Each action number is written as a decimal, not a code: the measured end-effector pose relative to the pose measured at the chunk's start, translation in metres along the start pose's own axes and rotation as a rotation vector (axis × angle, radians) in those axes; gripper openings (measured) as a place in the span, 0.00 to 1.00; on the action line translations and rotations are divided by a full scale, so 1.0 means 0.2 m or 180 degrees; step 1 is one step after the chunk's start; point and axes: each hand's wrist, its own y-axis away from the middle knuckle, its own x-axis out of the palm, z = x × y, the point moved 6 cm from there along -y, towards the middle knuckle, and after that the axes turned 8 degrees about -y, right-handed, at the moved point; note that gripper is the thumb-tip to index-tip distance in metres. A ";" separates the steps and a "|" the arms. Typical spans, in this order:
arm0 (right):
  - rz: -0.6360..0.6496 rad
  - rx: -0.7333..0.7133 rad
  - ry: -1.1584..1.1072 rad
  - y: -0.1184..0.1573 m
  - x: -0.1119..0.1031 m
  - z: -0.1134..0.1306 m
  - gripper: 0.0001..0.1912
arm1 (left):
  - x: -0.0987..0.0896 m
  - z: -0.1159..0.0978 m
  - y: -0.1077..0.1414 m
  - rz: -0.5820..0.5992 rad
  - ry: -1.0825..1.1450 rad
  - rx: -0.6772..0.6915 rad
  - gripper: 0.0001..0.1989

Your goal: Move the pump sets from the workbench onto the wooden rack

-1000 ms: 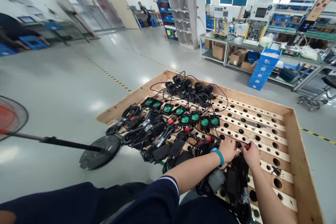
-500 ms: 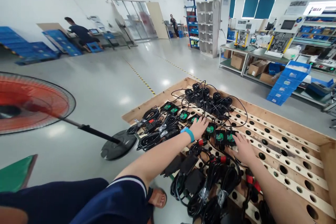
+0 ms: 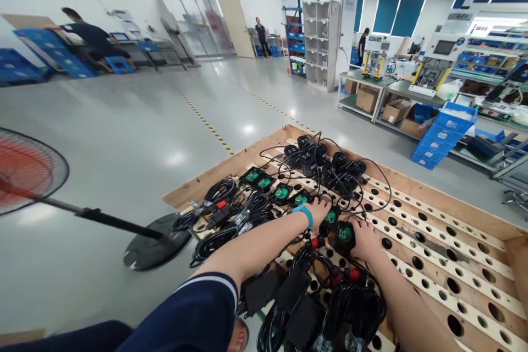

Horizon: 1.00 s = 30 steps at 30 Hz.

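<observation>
Two green-faced black circuit modules are bracketed between the half-curled left hand and right hand, apparently to be kept aligned, though whether either is gripped cannot be told.

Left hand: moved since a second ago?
Yes. Judged against the wooden crate, the left hand has moved leftward and toward the far side, now at the row of green circuit boards.
</observation>
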 end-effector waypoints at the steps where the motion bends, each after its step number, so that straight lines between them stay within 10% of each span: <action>1: -0.0019 0.0123 0.0001 0.02 0.00 0.02 0.52 | -0.01 0.00 0.02 -0.0067 -0.0053 0.0142 0.68; 13: -0.0056 0.0143 -0.0588 0.19 0.08 0.03 0.53 | -0.04 -0.01 0.10 -0.0099 -0.0157 0.0828 0.56; 18: -0.1009 0.0718 -0.1308 0.01 -0.11 -0.14 0.18 | -0.03 -0.01 0.09 -0.0090 0.0196 0.0686 0.63; 25: -0.1180 0.2154 -0.2056 -0.35 -0.11 -0.46 0.25 | -0.01 -0.03 0.07 -0.0074 -0.0012 0.0570 0.59; 30: -0.1594 0.2182 -0.2092 -0.38 -0.11 -0.48 0.33 | -0.01 -0.03 0.06 0.0141 0.0120 0.0399 0.56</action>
